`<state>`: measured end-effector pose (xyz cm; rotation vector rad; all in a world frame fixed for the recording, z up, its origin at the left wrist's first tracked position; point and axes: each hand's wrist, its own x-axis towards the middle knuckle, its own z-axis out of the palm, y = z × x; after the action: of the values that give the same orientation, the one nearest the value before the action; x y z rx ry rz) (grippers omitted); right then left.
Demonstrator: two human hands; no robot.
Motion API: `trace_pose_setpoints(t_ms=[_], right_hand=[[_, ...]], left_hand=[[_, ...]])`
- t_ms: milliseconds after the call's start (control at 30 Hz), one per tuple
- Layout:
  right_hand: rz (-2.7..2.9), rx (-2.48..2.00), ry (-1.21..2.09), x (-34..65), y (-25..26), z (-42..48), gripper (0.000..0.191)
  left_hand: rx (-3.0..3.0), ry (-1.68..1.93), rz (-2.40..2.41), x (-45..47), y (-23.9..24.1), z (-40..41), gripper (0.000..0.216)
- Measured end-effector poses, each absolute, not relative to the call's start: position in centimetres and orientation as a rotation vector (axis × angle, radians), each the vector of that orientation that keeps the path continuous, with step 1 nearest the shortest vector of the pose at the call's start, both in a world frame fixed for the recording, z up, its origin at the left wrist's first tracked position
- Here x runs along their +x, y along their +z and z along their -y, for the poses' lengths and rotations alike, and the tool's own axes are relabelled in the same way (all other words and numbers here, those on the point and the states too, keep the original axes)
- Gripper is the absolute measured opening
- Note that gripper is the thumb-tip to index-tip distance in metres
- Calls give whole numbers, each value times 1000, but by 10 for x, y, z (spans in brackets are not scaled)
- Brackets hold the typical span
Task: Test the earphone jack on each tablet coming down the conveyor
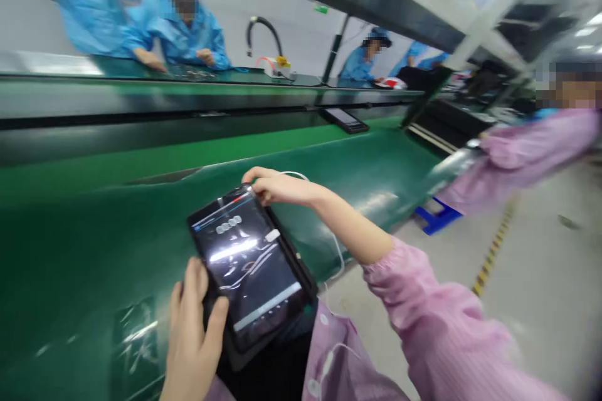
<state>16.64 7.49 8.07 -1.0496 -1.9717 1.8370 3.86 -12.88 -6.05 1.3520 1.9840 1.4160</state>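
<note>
A black tablet (pixel 256 263) lies tilted in front of me, its screen lit and showing a dark page with glare across it. My left hand (pixel 192 326) grips its lower left edge, thumb at the screen's border and fingers along the side. At the top right corner my right hand (pixel 270 185) is closed, fingertips pinched against the tablet's edge. A thin white cable (pixel 295 174) comes out by this hand, passes behind the forearm and hangs down toward my lap. The cable's end is hidden by the fingers. Dark material shows beneath the tablet.
The green bench (pixel 84 238) runs across, with a clear plastic sheet or bag (pixel 136 338) at lower left. Another dark device (pixel 345 119) lies by the raised shelf. People in blue sit opposite; a person's pink sleeve (pixel 531 144) is at right, above a blue stool (pixel 437 216).
</note>
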Motion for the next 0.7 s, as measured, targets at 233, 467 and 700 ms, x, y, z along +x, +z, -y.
trace_pose_setpoints(t_ms=[233,467,700], right_hand=[[1754,-767,2175,177,81,-62,19],[1459,-851,2151,176,44,-71,26],[1517,-951,2057,179,0,-100,26]], left_hand=[[634,1919,-1692,48,-21,104,43],[510,2083,-1486,61,-10,75,42],[579,2274,-1536,58,21,62,41]])
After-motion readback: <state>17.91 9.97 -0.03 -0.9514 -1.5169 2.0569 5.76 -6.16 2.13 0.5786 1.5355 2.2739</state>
